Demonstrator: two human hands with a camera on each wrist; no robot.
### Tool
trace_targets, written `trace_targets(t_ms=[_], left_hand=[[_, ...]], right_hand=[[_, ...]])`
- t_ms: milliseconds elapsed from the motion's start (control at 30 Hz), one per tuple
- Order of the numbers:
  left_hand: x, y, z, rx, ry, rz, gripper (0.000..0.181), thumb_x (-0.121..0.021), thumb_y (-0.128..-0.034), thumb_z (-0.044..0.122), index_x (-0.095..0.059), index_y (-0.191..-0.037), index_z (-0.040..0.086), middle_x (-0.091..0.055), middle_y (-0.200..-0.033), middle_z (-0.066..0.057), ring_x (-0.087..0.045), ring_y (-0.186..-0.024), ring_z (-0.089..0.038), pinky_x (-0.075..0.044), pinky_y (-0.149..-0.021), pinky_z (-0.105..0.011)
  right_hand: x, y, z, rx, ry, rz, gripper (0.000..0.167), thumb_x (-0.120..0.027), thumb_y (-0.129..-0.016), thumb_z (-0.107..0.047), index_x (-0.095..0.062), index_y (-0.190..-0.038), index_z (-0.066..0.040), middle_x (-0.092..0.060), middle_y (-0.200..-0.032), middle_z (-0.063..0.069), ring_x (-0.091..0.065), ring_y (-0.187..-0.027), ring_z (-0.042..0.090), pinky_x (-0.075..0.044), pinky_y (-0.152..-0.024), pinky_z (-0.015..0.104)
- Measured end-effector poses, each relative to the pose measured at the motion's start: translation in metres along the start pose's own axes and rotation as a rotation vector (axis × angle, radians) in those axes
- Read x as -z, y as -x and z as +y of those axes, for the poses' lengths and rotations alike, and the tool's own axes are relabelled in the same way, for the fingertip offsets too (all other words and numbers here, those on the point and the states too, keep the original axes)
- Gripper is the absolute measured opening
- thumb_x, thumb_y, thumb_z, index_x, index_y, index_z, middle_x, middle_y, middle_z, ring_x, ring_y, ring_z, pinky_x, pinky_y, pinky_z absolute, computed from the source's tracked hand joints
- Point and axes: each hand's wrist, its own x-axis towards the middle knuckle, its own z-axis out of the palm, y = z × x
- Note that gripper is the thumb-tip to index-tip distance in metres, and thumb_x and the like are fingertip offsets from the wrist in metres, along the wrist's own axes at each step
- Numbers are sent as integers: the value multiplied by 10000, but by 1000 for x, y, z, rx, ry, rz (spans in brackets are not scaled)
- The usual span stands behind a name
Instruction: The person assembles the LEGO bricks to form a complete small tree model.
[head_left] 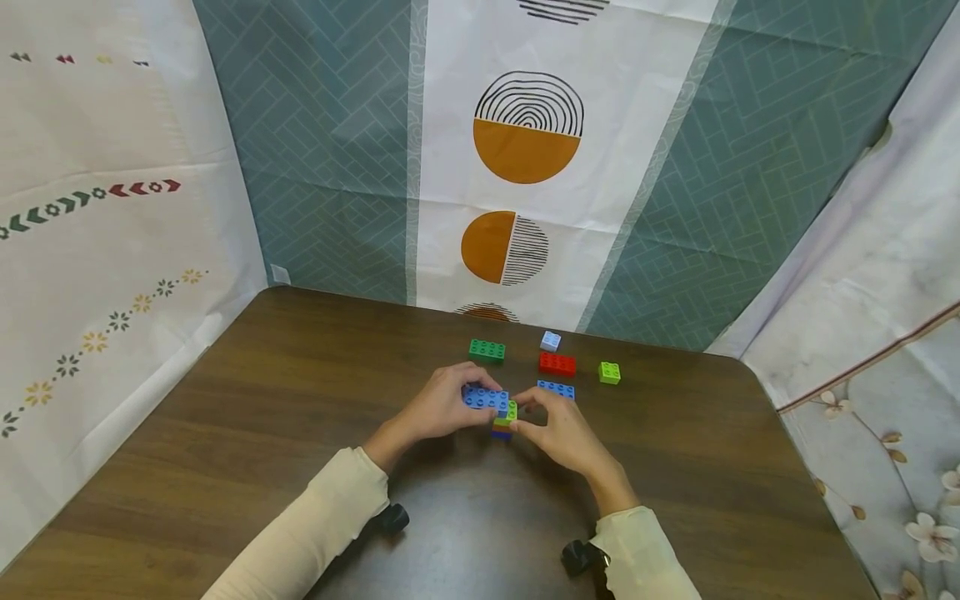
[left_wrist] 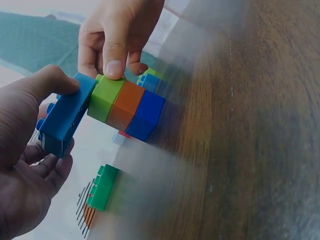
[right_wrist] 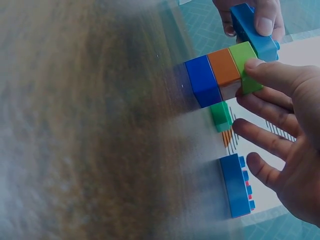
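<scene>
A long blue brick [head_left: 483, 401] is pinched between the thumb and fingers of my left hand [head_left: 442, 407]. One end of it sits over a small stack, against the studs of the lime green brick [left_wrist: 106, 99]; whether it is pressed fully down I cannot tell. Beneath the lime brick come an orange brick [left_wrist: 126, 106] and a dark blue brick [left_wrist: 146, 115], which stands on the table. My right hand [head_left: 566, 433] steadies the stack, thumb and index finger pinching the lime brick, while its other fingers spread loosely in the right wrist view.
Behind the hands on the wooden table [head_left: 225, 433] lie a green brick [head_left: 487, 350], a red brick [head_left: 557, 364], a light blue brick [head_left: 551, 341], a lime brick [head_left: 609, 372] and another blue brick [right_wrist: 235, 186]. Patterned cloths [head_left: 337, 167] hang around the table's far and side edges.
</scene>
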Motion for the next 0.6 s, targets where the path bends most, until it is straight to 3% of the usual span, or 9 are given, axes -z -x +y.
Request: trace_targets(t_ms=[300, 600], left_hand=[[0, -1, 1, -14, -18, -3, 255, -802, -857, 262, -742, -1095, 190, -695, -1090, 2, -595, -957, -147, -538, -837, -262], [-1, -2, -1, 16, -14, -26, 257, -798, -864, 242, -738, -1109, 198, -685, -1106, 20, -593, -977, -149, -540, -860, -268]], right_hand=[[0, 0, 1, 24, 7, 3, 300, -784, -922, -240, -706, -1201, -163, -736, -1131, 35, -637, -1084, 245, -544, -972, 525], [-2, 0, 0, 5, -4, 3, 303, -787, -916, -224, -704, -1204, -175, -730, -1148, 11, -630, -1096, 241, -540, -987, 529]])
